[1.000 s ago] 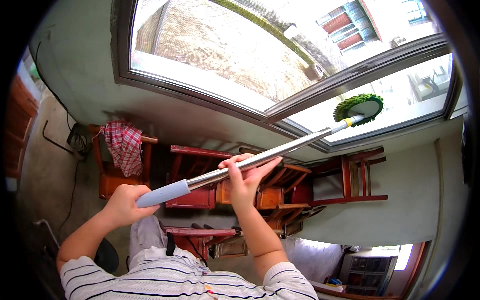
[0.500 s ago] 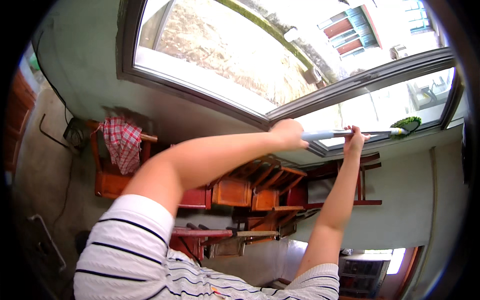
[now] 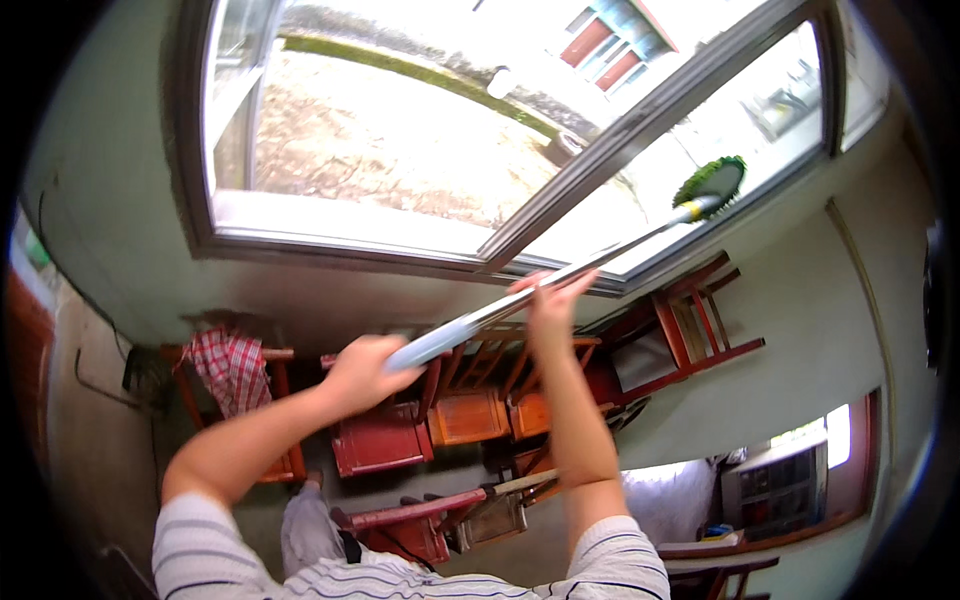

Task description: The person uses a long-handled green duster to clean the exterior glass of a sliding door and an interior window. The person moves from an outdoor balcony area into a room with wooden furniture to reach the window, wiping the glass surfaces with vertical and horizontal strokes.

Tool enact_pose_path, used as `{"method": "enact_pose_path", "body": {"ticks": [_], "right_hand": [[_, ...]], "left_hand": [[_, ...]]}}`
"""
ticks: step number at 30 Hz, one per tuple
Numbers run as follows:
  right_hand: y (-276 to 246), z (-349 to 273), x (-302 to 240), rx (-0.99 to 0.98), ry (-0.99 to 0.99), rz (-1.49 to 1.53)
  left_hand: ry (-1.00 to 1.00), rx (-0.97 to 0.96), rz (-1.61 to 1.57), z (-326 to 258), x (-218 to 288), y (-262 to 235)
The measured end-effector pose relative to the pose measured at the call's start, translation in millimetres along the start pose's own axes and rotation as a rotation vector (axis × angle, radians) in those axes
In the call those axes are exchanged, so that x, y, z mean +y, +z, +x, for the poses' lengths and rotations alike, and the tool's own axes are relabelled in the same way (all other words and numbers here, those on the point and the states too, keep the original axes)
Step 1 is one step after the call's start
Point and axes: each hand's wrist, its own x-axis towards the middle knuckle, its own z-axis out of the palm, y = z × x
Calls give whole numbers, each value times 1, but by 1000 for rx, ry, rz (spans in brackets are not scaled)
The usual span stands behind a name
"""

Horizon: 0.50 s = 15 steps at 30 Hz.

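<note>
A long-handled mop (image 3: 603,256) slants up to the right in front of the window. Its fringed green head (image 3: 712,188) lies against the right-hand window pane (image 3: 650,195). My left hand (image 3: 366,376) is closed around the light-blue grip at the lower end. Farther up, my right hand (image 3: 553,300) holds the silver pole, thumb and fingers on either side of it. Both forearms reach forward and upward.
Several wooden chairs (image 3: 468,415) crowd below the window. A red checked cloth (image 3: 228,368) hangs over a chair at left. The grey window frame (image 3: 350,255) borders the wall, and a pipe (image 3: 862,280) runs down at right.
My left hand has come down and left with the grip, so the mop slants more steeply. Its head has moved left and up in view. My view has shifted too.
</note>
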Motion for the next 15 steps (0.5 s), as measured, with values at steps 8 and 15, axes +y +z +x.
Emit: {"method": "enact_pose_path", "body": {"ticks": [8, 15], "right_hand": [[68, -102, -33, -206, -95, 399], [6, -4, -82, -2, -170, 150]], "left_hand": [[-333, 178, -136, -143, 11, 4], [-123, 170, -206, -24, 51, 54]]}}
